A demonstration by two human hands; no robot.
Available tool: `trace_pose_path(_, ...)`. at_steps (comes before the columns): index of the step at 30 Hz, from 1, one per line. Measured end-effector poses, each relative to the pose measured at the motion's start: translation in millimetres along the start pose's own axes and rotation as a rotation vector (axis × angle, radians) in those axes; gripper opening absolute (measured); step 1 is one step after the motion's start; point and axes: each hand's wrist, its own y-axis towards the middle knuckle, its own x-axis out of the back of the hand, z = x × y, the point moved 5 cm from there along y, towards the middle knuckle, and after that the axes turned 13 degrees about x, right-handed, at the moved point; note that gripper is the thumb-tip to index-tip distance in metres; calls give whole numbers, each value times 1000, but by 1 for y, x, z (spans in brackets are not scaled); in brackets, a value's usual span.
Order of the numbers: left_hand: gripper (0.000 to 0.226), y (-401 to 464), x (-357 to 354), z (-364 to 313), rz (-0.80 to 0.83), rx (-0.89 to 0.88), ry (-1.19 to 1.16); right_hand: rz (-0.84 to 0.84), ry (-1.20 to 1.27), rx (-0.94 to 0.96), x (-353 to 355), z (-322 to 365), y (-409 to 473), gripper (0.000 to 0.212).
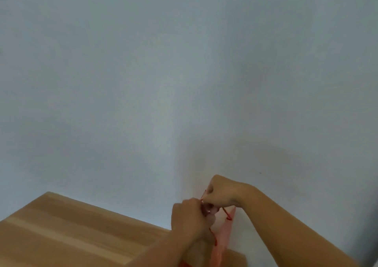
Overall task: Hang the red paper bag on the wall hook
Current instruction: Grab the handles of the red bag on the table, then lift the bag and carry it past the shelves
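Note:
The red paper bag (224,239) hangs edge-on close to the pale wall, low in the head view and right of centre, with its thin red cord handles running up into my hands. My left hand (190,218) is closed on a cord at the bag's near side. Just above and to the right of it, my right hand (222,191) pinches another cord close against the wall. The two hands nearly touch. The wall hook is hidden behind my fingers; I cannot see it.
A light wooden table top (67,232) fills the lower left, its far edge against the wall. The plain grey-blue wall (184,82) takes up most of the view. A small dark speck (260,172) marks the wall right of my hands.

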Motion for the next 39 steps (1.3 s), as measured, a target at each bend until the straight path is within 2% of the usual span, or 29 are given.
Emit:
trace_pose_path(3,45,-11,31,16,106,-30,131,191,-75,108,-11,19,-5,26)
trace_pose_path(5,44,-27,49,31,156,-78,269,296,-218,201,-26,42,-3,25)
trace_pose_path(7,41,-37,70,47,139,-74,343,358,-367,296,-49,72,2,20)
trace_pose_path(9,40,-43,98,70,37,-31,329,305,-506,381,-71,106,7,14)
trace_pose_path(11,28,-52,135,99,-78,36,344,148,-595,449,-89,139,12,14)
trace_pose_path(14,22,-77,191,154,-236,153,400,-93,-560,568,-111,183,19,15)
trace_pose_path(16,16,-100,228,193,-330,245,343,-173,-480,686,-125,215,22,17)
trace_pose_path(21,17,-158,300,278,-457,364,333,-97,-222,979,-163,314,16,25)
trace_pose_path(26,17,-203,358,362,-528,454,316,19,-101,981,-214,419,27,24)
trace_pose_path(33,18,-242,441,488,-592,521,303,-11,-331,1088,-282,573,50,18)
trace_pose_path(39,16,-247,509,587,-624,544,282,-23,-322,1100,-333,682,85,13)
